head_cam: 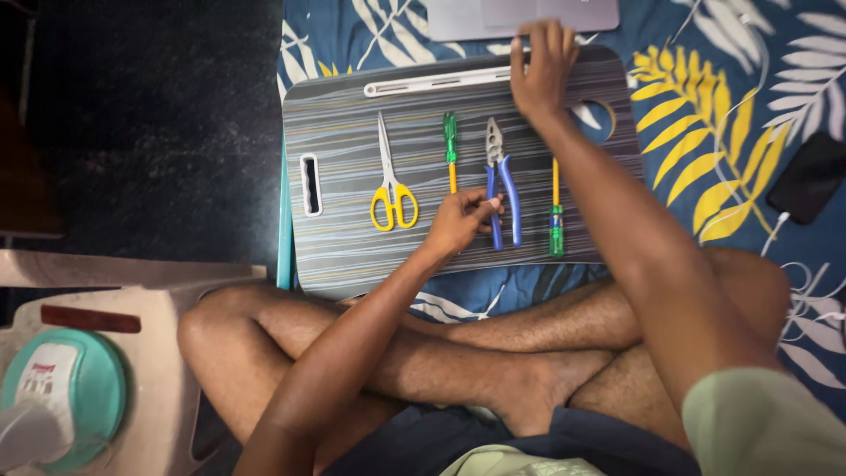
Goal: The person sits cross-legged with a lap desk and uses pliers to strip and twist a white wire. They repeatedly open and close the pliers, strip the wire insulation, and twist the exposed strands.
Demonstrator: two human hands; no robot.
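Blue-handled pliers (500, 176): centre of striped lap tray (352, 238), jaws toward 12 o'clock. Left hand (460, 220): fingers curled, tips pinching the pliers' left handle. Green screwdriver (451, 154) at 9 o'clock; yellow scissors (391, 189) beyond. Second screwdriver (556, 211) at 3 o'clock. Right hand (539, 70): spread flat at 12 o'clock.

- This looks like a home, most likely a bedroom — the person sits cross-legged on a bed.
- The bedsheet (705, 132) is blue with big yellow and white leaves.
- A striped lap desk (352, 247) lies on the sheet, the kind used on a bed.
- A laptop (520, 16) sits at the top edge.
- A phone (806, 176) lies on the sheet with a white cable plugged in.
- Beside the bed there is a dark floor (150, 115) and a plastic stool (167, 353) — things from a house.
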